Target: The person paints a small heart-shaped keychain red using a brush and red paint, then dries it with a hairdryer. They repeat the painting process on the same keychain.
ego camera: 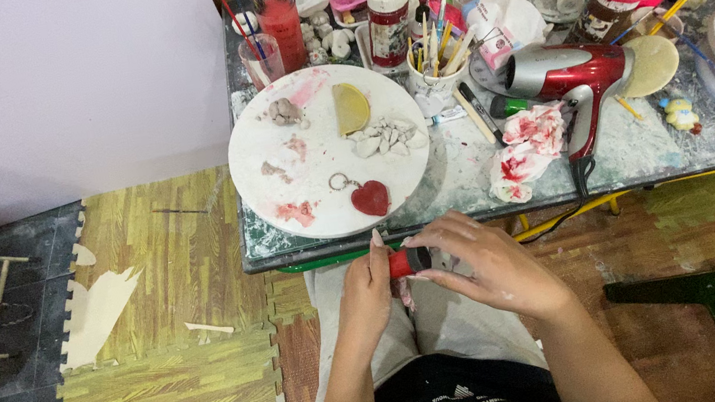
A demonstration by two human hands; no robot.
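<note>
Together, two hands, left hand [365, 294] and right hand [487, 262], grip one red tube [405, 262].

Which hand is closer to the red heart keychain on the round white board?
Left. The left hand is just below the red heart keychain, near the table edge. The right hand is lower and off to the right; both hold a small red tube.

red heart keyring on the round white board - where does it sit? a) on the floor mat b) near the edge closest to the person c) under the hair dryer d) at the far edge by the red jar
b: the red heart keyring lies on the round white board near its close edge, just above the left hand and right hand, which together hold a small red and black object.
</note>
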